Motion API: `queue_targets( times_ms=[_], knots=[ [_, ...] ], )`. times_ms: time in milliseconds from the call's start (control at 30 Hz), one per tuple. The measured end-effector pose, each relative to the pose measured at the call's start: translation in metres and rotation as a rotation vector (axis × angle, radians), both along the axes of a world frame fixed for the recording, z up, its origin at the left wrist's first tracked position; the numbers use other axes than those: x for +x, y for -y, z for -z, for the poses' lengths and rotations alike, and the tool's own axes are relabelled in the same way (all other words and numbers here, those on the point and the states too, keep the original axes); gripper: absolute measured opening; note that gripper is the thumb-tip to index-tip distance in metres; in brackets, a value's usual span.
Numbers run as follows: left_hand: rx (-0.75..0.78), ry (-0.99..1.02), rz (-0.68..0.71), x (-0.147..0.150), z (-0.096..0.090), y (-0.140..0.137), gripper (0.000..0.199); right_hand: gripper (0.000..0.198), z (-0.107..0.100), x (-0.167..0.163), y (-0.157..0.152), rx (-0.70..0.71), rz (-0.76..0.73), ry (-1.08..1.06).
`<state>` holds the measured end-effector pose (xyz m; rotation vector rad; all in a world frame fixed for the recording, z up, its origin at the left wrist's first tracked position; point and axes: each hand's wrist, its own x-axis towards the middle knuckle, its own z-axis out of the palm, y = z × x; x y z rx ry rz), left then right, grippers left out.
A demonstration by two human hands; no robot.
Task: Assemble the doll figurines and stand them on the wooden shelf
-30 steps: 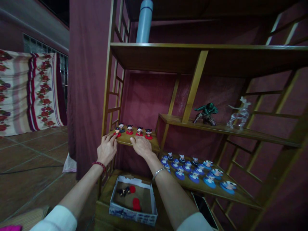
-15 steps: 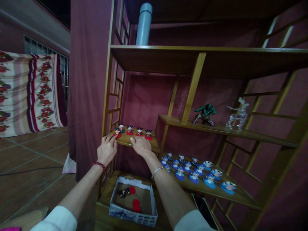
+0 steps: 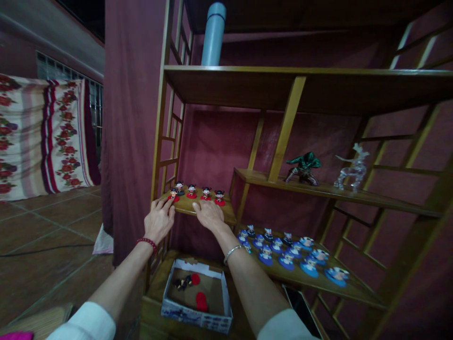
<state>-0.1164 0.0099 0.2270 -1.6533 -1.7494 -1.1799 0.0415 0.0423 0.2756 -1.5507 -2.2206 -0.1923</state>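
My left hand (image 3: 159,221) reaches to the left end of a small wooden shelf (image 3: 189,208). Its fingertips grip the red base of the front figurine (image 3: 173,194), which stands upright with dark hair. My right hand (image 3: 209,215) rests at the shelf's front edge, thumb stretched out to the left and some fingers hidden; I see nothing in it. Behind the hands stand a figurine on a dark base (image 3: 180,187) and a row of similar ones on red bases: one (image 3: 191,191), a second (image 3: 206,193) and a third (image 3: 219,197).
Below is an open cardboard box (image 3: 196,321) holding a lying dark figurine (image 3: 183,282) and a red piece (image 3: 201,302). Several blue-based figurines (image 3: 286,259) fill the lower right shelf. Above are a green-caped figure (image 3: 304,167), a clear animal figure (image 3: 353,169) and a blue flask (image 3: 214,35).
The view has shifted very slightly. Both hands and the figurines keep the same places on the shelf.
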Motion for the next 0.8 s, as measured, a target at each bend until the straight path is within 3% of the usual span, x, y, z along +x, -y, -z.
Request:
queue_targets(
  times_ms=[800],
  knots=[
    [0.023, -0.047, 0.005, 0.0, 0.001, 0.003, 0.036, 0.048, -0.002, 0.027, 0.007, -0.036, 0.094, -0.017]
  ],
)
